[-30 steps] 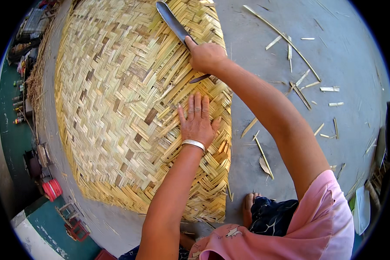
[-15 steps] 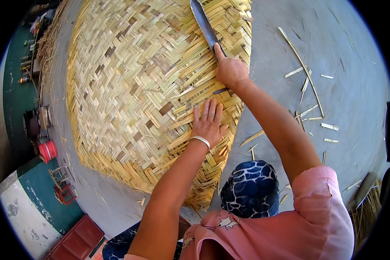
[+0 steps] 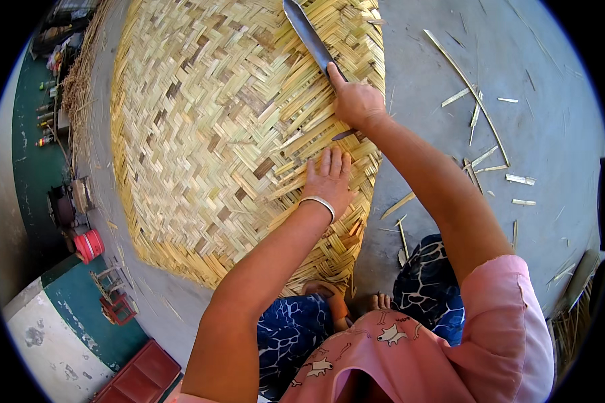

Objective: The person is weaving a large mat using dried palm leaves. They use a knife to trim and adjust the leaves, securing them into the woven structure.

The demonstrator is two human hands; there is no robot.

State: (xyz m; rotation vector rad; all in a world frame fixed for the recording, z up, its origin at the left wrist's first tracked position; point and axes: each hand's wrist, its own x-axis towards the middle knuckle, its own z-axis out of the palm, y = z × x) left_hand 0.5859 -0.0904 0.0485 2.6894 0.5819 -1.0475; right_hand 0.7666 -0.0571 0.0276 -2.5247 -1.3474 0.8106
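Note:
A large woven mat of pale split-bamboo strips [image 3: 202,127] lies on the floor, its right and lower edges bordered by yellower strips. My right hand [image 3: 357,104] is closed round a long, dark-bladed knife [image 3: 309,37], index finger stretched along it. The blade points away and to the left, over loose strip ends near the mat's right edge. Below that fist a dark pointed metal tip [image 3: 345,135] shows; the grip itself is hidden. My left hand [image 3: 329,181], with a pale bangle [image 3: 318,203] at the wrist, rests flat on the mat just nearer to me, fingers extended.
Cut strips [image 3: 474,101] and offcuts are scattered over the grey floor [image 3: 551,148] to the right. My feet [image 3: 381,301] are at the mat's near edge. Along the left wall are a red container [image 3: 89,246], a small wooden stool frame [image 3: 118,307] and a dark red box [image 3: 141,376].
My left hand has slid slightly right and up the mat. The right hand and knife have shifted a little left. My legs have moved, and a foot now shows by the mat.

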